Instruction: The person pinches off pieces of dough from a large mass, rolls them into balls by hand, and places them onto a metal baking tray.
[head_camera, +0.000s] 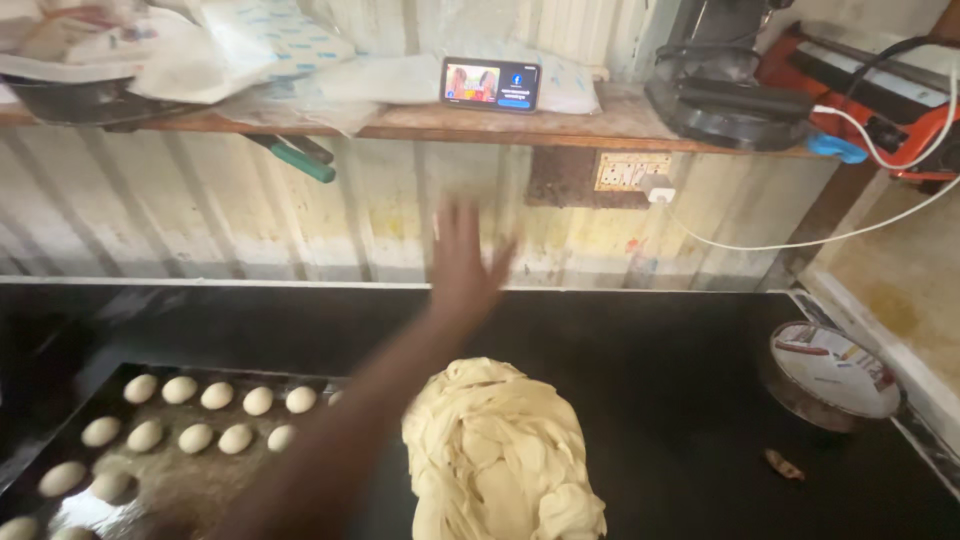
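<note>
1. Tray (60, 375), bottom left: approx. a dozen+ small dough balls (180, 389) lie in rows on it, so I judge a fair share of the shaping is done. Front part of the tray is cut off by the frame edge.
2. Dough lump (500, 450), just right of the tray on the black table (680, 380): big, folded, not portioned. Lots left to work, I'd say.
3. My hand (462, 255): raised above the table, fingers spread wide, gripping nothing, blurred; reaches toward the back wall w/ the arm crossing over the tray's right end. Which hand it is, can't tell for sure; looks like my left. Other hand not in view.
4. Shelf (400, 122) top left: white bags (270, 40) w/ blue print, crumpled.
5. Shelf middle: phone (490, 84), lit screen, propped up.
6. Below the shelf, right of centre: wall socket (632, 170) w/ white charger.
7. Far right on the table: round tub w/ white lid (835, 368), red-striped label.
</note>
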